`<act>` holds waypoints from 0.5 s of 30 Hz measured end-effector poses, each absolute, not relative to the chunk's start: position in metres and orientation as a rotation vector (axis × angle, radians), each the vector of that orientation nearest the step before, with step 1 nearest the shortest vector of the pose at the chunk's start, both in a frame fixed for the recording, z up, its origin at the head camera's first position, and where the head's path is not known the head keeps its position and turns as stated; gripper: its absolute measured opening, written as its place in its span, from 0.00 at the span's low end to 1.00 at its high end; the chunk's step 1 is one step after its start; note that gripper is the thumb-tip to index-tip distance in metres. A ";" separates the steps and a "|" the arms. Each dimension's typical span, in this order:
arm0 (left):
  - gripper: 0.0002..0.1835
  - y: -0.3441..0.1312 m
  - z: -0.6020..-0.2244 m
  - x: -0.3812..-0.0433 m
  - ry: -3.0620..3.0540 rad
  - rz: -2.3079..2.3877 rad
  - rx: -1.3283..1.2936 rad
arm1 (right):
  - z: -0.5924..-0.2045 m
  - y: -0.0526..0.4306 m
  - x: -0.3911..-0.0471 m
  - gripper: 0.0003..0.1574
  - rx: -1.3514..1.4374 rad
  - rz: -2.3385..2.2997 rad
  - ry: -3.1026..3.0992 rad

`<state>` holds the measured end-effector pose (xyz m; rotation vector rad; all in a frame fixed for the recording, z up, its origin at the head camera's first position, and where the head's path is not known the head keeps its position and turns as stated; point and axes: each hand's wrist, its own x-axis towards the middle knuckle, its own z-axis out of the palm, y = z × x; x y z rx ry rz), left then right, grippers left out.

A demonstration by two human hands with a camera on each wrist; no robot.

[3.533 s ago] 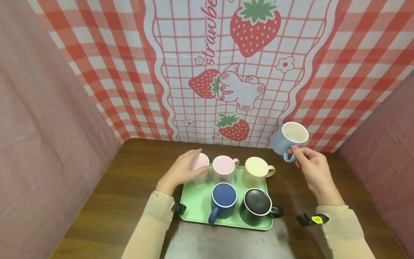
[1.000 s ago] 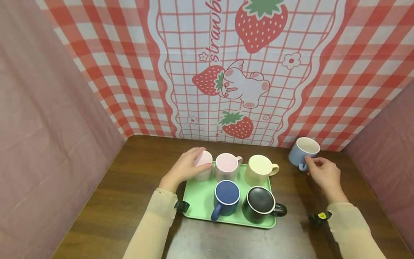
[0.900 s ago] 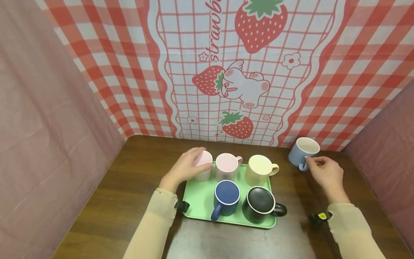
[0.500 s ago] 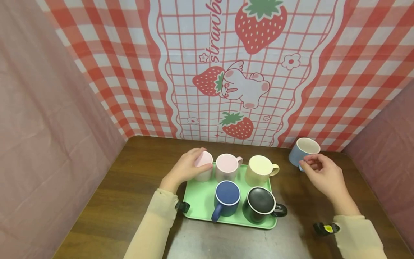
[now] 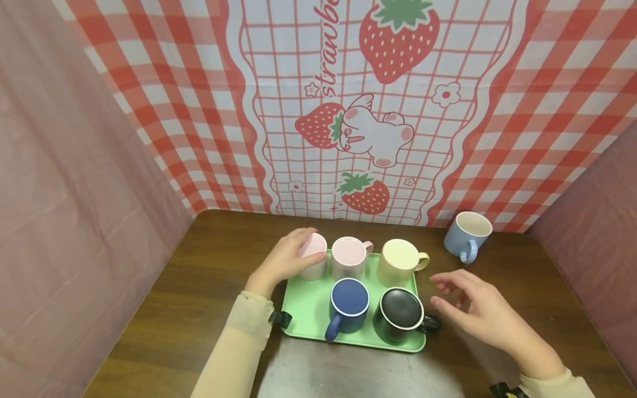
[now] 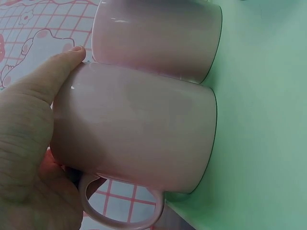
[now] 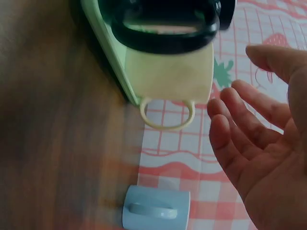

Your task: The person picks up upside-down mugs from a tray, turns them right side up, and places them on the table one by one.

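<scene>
Right of centre in the head view, bare tabletop [image 5: 436, 249] leaves a lane between the yellow mug [image 5: 395, 265] and the light-blue mug [image 5: 461, 235], while the black mug [image 5: 398, 312] pokes its handle past the right edge of the tray [image 5: 303, 309], near the right hand [image 5: 480, 312]. The tray's lower left is open; the left hand [image 5: 286, 260] and its pink mug [image 5: 314, 269] bar the upper left.

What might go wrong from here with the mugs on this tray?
The right hand is near the black mug, whose handle juts past the green tray; a brush could tip or turn it.

The left hand grips the leftmost pink mug, close beside the other pink mug; shifting it might knock them together.
</scene>
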<state>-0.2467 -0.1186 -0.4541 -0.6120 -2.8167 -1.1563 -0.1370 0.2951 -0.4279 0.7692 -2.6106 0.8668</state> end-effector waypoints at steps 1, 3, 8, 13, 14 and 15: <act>0.43 -0.119 -0.454 -0.247 -2.816 -1.157 -0.613 | -0.429 0.293 -0.134 0.29 0.797 0.850 -2.614; 0.43 -0.120 -0.454 -0.247 -2.816 -1.155 -0.614 | -0.430 0.290 -0.130 0.30 0.849 0.818 -2.615; 0.43 -0.120 -0.455 -0.247 -2.820 -1.152 -0.614 | -0.432 0.281 -0.119 0.31 0.971 0.840 -2.612; 0.42 -0.119 -0.455 -0.247 -2.812 -1.156 -0.620 | -0.437 0.277 -0.111 0.28 1.019 0.920 -2.626; 0.42 -0.119 -0.455 -0.247 -2.810 -1.155 -0.619 | -0.438 0.276 -0.110 0.27 1.021 0.923 -2.629; 0.42 -0.119 -0.455 -0.247 -2.810 -1.156 -0.614 | -0.438 0.276 -0.110 0.26 1.018 0.922 -2.631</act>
